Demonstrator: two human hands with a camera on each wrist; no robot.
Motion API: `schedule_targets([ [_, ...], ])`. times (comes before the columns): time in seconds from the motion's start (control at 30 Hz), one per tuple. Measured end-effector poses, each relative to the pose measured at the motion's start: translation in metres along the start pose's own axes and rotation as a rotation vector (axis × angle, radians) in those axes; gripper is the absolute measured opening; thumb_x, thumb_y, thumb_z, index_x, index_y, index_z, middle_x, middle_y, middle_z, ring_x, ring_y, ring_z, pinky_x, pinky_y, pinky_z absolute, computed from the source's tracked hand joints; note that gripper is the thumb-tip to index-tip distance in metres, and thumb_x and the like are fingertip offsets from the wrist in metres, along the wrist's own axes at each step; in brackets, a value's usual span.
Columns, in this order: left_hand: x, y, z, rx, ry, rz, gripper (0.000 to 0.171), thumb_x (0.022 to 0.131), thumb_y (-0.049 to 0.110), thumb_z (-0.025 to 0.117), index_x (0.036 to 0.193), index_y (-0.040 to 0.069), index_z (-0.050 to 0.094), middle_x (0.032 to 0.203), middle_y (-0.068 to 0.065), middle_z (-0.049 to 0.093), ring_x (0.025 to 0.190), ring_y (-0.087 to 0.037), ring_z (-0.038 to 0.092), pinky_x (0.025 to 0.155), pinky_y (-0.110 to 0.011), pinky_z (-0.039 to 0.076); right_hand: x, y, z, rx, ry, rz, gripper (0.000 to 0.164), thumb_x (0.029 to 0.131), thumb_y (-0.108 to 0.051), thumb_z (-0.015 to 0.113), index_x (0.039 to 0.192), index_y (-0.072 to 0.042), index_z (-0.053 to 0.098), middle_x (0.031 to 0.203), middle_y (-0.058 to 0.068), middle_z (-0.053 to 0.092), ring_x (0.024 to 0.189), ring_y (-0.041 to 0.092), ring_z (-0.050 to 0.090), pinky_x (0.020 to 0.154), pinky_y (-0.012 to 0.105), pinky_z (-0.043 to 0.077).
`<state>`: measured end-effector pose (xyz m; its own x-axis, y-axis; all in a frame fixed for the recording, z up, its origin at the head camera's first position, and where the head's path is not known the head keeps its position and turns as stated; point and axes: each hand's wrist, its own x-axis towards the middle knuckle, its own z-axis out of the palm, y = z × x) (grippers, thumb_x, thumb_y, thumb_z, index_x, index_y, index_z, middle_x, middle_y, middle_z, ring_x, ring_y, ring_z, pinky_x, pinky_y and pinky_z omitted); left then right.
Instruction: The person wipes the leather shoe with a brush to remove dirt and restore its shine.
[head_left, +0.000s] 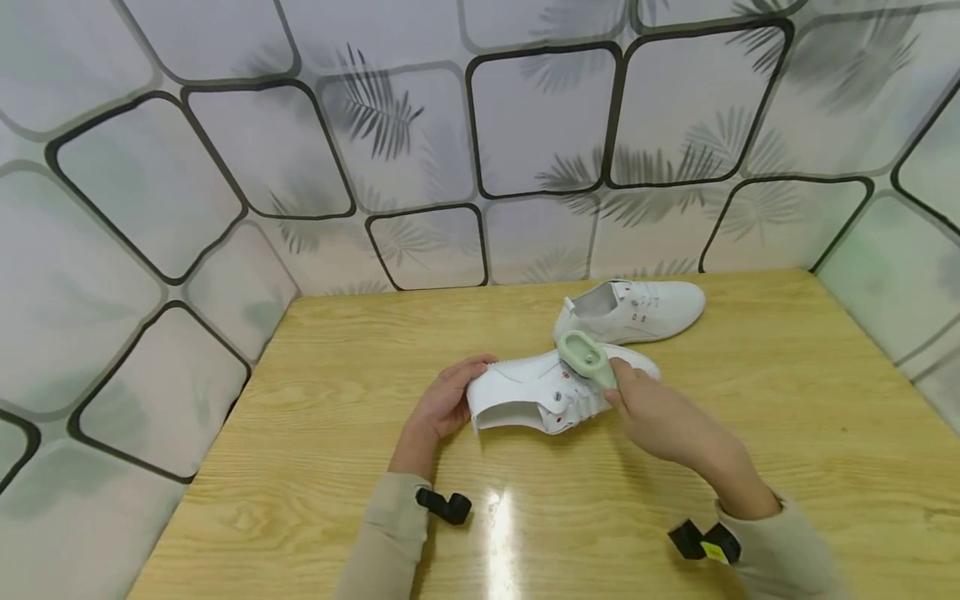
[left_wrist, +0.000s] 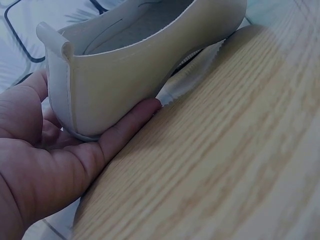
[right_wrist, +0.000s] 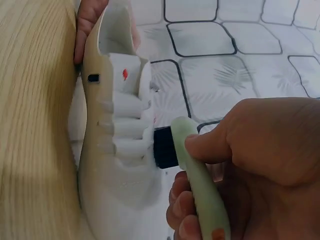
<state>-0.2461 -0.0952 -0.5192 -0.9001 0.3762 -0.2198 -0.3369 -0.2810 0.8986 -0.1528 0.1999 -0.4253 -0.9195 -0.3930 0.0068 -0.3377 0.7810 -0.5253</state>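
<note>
Near shoe (head_left: pixel 517 379): on the wooden table (head_left: pixel 300 467), tilted sideways, toe pointing right.
Left hand (head_left: pixel 444 398): cups the heel (left_wrist: pixel 62 102), digits on both sides of it.
Right hand (head_left: pixel 652 412): fingers wrapped around the green brush (head_left: pixel 588 358); its dark bristles (right_wrist: pixel 165 147) appear to touch the shoe beside the lacing (right_wrist: pixel 131 127).
Far shoe (head_left: pixel 667 308): just behind.
Shoe handling: probably light, the smooth upper soft enough to dent or slip; the heel looks the firmest hold.
Brush handling: likely light and rigid, best gripped by its handle.
</note>
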Motion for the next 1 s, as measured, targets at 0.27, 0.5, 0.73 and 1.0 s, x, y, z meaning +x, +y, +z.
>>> schedule_targets([
  [0.27,0.000,0.002,0.000,0.006,-0.010,-0.012,0.044,0.105,0.016,0.047,0.143,-0.004,0.044,0.108,-0.006,0.063,0.087,-0.012,0.063,0.067,-0.022,0.055,-0.008,-0.003,-0.007,-0.031,0.020,0.016,0.021,0.104,-0.008,0.045,0.119,0.007,0.046,0.079,0.005,0.047,0.071,0.018,0.048,0.062,0.035,0.042],
  [0.5,-0.001,0.001,0.001,0.014,0.003,-0.006,0.043,0.105,0.018,0.048,0.143,-0.003,0.046,0.109,-0.006,0.063,0.088,-0.012,0.063,0.067,-0.023,0.055,0.000,-0.006,0.007,-0.023,-0.001,0.001,0.039,0.106,-0.011,0.041,0.136,0.014,0.036,0.103,0.021,0.059,0.097,0.032,0.059,0.078,0.048,0.051],
  [0.73,-0.003,0.002,-0.002,0.009,-0.007,-0.030,0.045,0.105,0.018,0.047,0.145,-0.002,0.044,0.111,-0.007,0.062,0.089,-0.012,0.064,0.068,-0.023,0.055,-0.003,0.004,0.002,0.030,0.016,-0.005,0.031,0.106,-0.007,0.040,0.131,0.010,0.041,0.095,0.014,0.055,0.090,0.028,0.056,0.075,0.043,0.047],
  [1.0,-0.001,0.002,-0.002,-0.005,-0.006,-0.016,0.042,0.106,0.019,0.047,0.143,-0.001,0.047,0.111,-0.007,0.062,0.090,-0.013,0.063,0.069,-0.024,0.055,0.004,-0.006,0.012,0.076,-0.028,-0.066,0.037,0.106,-0.009,0.039,0.136,0.012,0.038,0.113,0.017,0.057,0.105,0.029,0.053,0.086,0.048,0.047],
])
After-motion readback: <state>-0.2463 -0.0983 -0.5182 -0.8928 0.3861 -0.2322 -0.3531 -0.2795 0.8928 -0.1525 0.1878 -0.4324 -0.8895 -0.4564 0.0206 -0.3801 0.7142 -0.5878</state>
